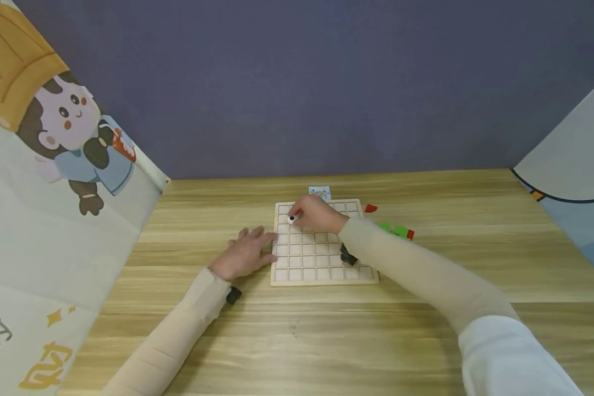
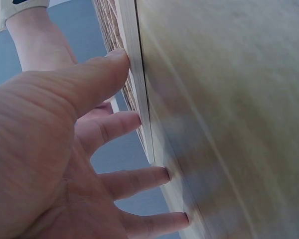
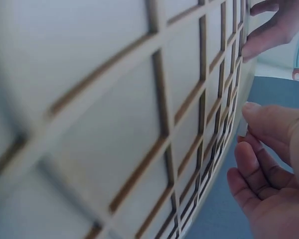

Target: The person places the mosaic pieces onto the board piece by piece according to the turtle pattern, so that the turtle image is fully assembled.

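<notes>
A square wooden grid board (image 1: pixel 309 269) lies on the table. Over its upper left squares my right hand (image 1: pixel 313 213) pinches a small white piece with a black dot (image 1: pixel 292 219) between thumb and fingertips. In the right wrist view most of that piece is hidden by the thumb and fingers (image 3: pixel 261 122). My left hand (image 1: pixel 245 253) rests at the board's left edge with its fingers spread. The left wrist view shows the thumb (image 2: pixel 107 74) and index finger touching the board's rim (image 2: pixel 134 64), while the other fingertips reach the tabletop.
Behind the board lies a small printed card (image 1: pixel 319 192). To the right are a red piece (image 1: pixel 371 208) and green pieces (image 1: pixel 402 231) with a red one (image 1: pixel 410 235), partly behind my right forearm. A dark partition (image 1: pixel 326 88) stands at the table's back edge.
</notes>
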